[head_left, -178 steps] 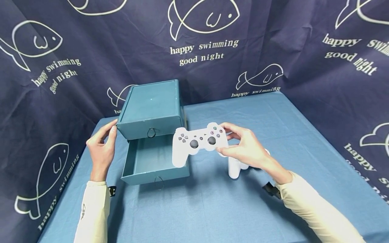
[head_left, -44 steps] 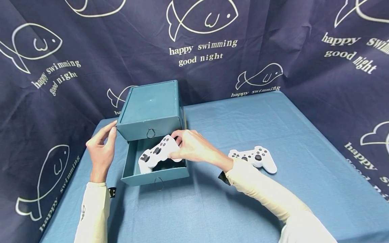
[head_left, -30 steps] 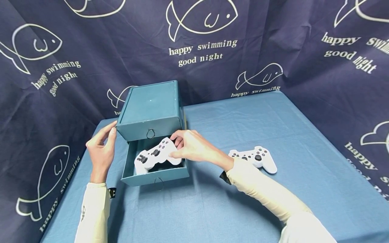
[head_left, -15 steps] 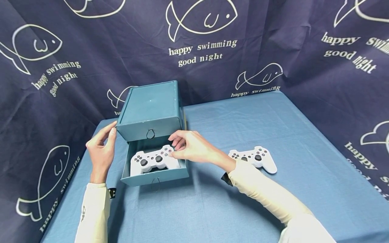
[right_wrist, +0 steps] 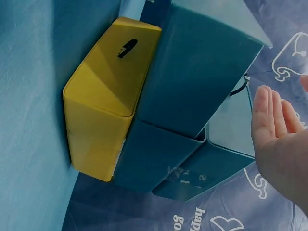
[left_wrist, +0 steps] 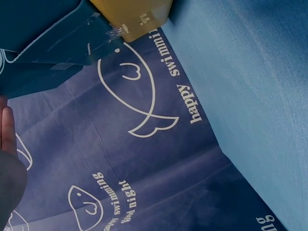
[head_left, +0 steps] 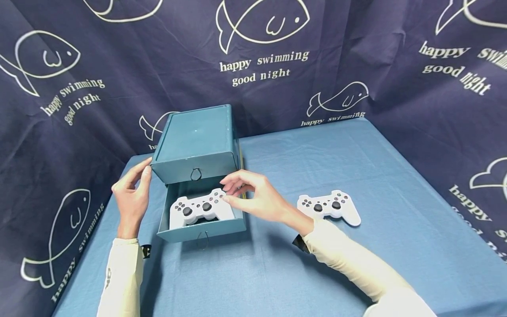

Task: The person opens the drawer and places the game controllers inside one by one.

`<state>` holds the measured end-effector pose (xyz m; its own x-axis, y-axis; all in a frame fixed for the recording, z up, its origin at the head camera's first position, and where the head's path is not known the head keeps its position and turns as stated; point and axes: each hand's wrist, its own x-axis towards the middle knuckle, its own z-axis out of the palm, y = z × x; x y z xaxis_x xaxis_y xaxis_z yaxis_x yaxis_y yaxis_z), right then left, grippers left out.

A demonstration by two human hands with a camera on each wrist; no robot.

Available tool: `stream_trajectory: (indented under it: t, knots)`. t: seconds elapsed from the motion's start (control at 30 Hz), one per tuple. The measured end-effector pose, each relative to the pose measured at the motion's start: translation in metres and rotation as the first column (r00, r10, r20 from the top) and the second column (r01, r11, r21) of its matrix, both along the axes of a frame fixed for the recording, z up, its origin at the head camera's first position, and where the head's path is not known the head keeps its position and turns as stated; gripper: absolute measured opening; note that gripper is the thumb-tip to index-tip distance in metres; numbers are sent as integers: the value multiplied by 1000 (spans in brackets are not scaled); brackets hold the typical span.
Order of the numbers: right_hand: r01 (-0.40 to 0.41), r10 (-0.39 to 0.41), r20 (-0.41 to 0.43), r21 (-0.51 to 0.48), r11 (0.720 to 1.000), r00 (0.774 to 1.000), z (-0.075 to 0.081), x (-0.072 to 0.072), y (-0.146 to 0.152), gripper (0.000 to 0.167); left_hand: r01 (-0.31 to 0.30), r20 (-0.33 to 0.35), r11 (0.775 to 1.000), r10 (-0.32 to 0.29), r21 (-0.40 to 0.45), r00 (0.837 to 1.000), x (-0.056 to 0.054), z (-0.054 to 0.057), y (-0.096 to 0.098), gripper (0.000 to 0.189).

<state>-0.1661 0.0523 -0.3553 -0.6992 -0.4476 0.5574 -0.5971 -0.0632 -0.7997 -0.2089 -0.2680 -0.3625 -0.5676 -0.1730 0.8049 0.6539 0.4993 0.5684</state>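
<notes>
A white game controller (head_left: 200, 203) lies face up inside the pulled-out lower drawer (head_left: 223, 226) of a teal drawer cabinet (head_left: 194, 132). My right hand (head_left: 261, 198) hovers at the drawer's right side, fingers extended and holding nothing; its fingertips overlap the controller's right end. The right wrist view also shows those fingers (right_wrist: 269, 113) straight, beside the teal drawers. At the cabinet's front left corner, my left hand (head_left: 131, 193) touches the edge with straight fingertips. A second white controller (head_left: 328, 209) rests on the table to the right.
Under the teal drawers sits a yellow box (right_wrist: 103, 106) with a black handle. The upper drawer (head_left: 190, 169) is closed and has a ring pull. A blue cloth covers the table (head_left: 277, 273); a dark fish-print curtain (head_left: 265, 97) hangs behind and along both sides.
My right hand carried the controller from over the table into the drawer, let it go, and has drawn slightly rightward with its fingers extended. The left hand has stayed at the cabinet corner.
</notes>
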Motion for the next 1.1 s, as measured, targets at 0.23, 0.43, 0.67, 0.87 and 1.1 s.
stream_trajectory:
  t: [0.23,0.43,0.67,0.87,1.1]
  knots:
    - [-17,13,-41,-91,996,999,-2,12,1,32,-6,14,1000,6,4,1000,-2,-1,-3,25]
    - [-53,40,-108,-120,991,993,-10,28,-2,29,2,11,1000,-2,8,1000,-2,-1,-3,25]
    - [-103,89,-139,-96,990,986,-19,39,-6,28,0,9,1000,0,5,1000,-2,2,0,24]
    - [-128,120,-122,-60,990,985,-26,48,-11,27,-2,23,1000,1,7,1000,-2,0,-1,24]
    - [-169,169,-56,5,986,984,-38,61,-19,28,2,18,1000,-3,12,1000,-3,-2,-4,24]
